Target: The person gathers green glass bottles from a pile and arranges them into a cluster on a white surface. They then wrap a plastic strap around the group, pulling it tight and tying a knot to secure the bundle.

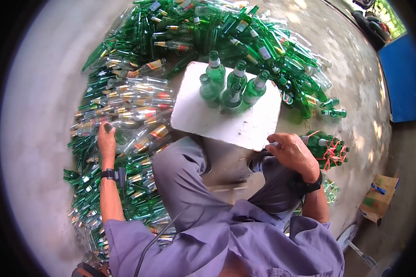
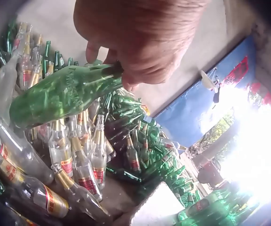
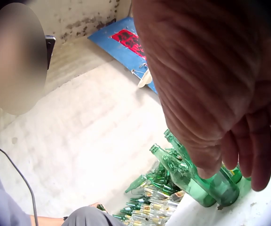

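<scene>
Well left of the worktop (image 1: 217, 122), the left hand (image 1: 107, 143) has its fingers curled round the neck of a green bottle (image 2: 60, 96), tilted over the clear bottles (image 2: 60, 150). Held by the neck, its base could swing, so a straight, unhurried lift would clear the nearby glass best. Five upright bottles (image 1: 237, 76) stand close together towards the worktop's far edge; slow movements there would avoid knocks. By the near right corner, the right hand's (image 1: 291, 151) fingers are loosely extended; whether they touch the edge, I cannot tell.
</scene>
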`<action>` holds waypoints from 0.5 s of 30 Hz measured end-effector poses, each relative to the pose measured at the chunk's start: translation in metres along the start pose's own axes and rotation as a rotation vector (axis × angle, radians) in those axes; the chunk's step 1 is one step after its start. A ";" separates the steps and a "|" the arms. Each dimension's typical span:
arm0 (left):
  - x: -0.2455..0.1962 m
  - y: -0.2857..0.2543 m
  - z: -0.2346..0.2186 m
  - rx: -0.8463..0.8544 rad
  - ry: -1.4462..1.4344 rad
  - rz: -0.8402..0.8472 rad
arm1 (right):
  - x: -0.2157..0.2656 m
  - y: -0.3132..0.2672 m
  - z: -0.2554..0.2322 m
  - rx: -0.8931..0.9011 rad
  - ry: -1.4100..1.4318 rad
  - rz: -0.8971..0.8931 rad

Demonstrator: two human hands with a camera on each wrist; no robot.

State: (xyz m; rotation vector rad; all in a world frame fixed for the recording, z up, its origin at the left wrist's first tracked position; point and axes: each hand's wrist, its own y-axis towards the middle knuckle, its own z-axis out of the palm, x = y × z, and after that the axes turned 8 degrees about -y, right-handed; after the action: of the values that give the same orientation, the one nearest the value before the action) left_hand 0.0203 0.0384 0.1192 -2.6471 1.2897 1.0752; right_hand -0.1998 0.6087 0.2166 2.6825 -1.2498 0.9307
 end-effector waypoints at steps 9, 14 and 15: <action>-0.148 -0.013 -0.046 0.150 -0.398 0.059 | 0.028 -0.001 0.001 0.024 0.124 -0.149; -0.273 -0.041 -0.033 0.379 -0.696 0.174 | 0.068 0.010 0.016 -0.046 0.164 -0.242; -0.291 -0.048 -0.024 0.405 -0.733 0.207 | 0.072 0.013 0.022 -0.119 0.207 -0.286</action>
State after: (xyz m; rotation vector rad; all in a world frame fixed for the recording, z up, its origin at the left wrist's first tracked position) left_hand -0.0565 0.2649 0.2939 -1.6167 1.4055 1.4239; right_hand -0.1616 0.5446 0.2345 2.5071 -0.8277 1.0235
